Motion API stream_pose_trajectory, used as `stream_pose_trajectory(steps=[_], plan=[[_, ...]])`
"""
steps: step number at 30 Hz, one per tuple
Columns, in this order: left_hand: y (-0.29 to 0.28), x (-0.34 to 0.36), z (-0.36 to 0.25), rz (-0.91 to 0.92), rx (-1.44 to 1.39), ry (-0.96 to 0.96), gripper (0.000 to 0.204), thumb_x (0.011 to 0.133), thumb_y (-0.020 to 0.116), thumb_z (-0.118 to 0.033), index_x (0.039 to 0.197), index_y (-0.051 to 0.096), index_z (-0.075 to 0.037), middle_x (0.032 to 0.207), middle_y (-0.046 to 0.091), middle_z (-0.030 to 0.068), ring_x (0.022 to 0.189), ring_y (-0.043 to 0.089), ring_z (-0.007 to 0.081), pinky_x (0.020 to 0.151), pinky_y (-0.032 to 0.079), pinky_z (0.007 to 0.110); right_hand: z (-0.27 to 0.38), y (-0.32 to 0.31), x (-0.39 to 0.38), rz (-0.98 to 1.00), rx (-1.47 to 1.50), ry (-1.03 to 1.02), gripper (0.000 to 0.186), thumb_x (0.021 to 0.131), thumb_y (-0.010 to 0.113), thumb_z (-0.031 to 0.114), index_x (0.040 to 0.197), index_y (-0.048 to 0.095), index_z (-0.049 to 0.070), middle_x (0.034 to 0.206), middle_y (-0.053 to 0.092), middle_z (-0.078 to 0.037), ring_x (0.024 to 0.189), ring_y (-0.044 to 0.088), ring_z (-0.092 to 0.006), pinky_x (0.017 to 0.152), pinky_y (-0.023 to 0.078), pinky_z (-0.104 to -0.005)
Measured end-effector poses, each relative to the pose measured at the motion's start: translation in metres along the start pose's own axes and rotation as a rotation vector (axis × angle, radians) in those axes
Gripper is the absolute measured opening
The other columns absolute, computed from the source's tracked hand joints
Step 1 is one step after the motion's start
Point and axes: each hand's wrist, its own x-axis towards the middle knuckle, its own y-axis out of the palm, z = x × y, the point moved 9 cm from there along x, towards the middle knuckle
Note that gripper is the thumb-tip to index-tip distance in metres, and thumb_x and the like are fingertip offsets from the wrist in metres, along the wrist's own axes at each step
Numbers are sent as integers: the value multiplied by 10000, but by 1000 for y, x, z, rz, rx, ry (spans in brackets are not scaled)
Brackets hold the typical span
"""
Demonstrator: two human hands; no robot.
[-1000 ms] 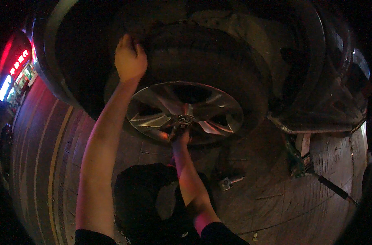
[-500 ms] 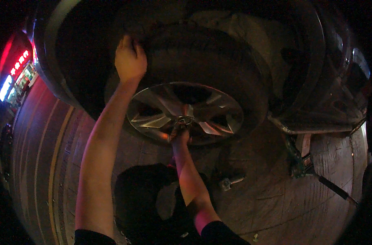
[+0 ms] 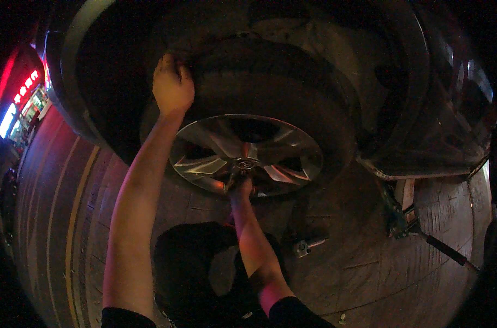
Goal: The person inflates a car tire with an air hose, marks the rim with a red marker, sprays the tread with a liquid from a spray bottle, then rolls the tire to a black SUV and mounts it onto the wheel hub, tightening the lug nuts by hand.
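Observation:
A car wheel sits in the dark wheel arch in front of me, its black tire (image 3: 270, 90) around a silver multi-spoke rim (image 3: 218, 150). My left hand (image 3: 173, 90) is against the tire's upper left, fingers bent over the tread; the fingertips are lost in shadow. Just below the round center cap (image 3: 245, 164), my right hand (image 3: 240, 187) is closed at the lower part of the rim between spokes. Its fingers are dark, and whatever they hold is too small or hidden to make out.
Right of the wheel, a jack (image 3: 398, 218) with a long dark handle (image 3: 445, 249) stands under the car's sill (image 3: 423, 170). A grey metal power tool (image 3: 303, 247) lies on the paved ground below the wheel. Lit shop signs (image 3: 24, 87) glow at far left.
My left hand appears slightly lower, still against the tire. My right hand stays at the rim below the center cap. The view has shifted a little.

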Motion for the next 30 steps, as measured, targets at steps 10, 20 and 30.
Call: stream_pose_trajectory(steps=[10,20,30], plan=[[-13,-10,23,12,84,51,267,859,532,-156,1055,571,21,1055,611,246,997,573,440,847,473,499,95,24,-65,178,-824,296,556,893,598,510,1262,599,94,1193,649,-120,1027,661,-288,825,558,-385],[-3,-5,-6,-23,-23,27,214,857,524,-143,1006,561,6,1011,607,235,954,568,447,799,469,512,19,-7,-6,80,-68,58,481,997,375,411,1364,503,126,1334,538,-69,1201,497,-246,1028,385,-361],[-1,-3,-13,-28,-17,31,216,865,523,-153,1019,553,-5,1017,606,230,964,566,451,799,470,511,64,-25,-2,23,-906,-50,596,895,544,577,1286,593,129,1207,641,-99,995,665,-246,791,555,-387]])
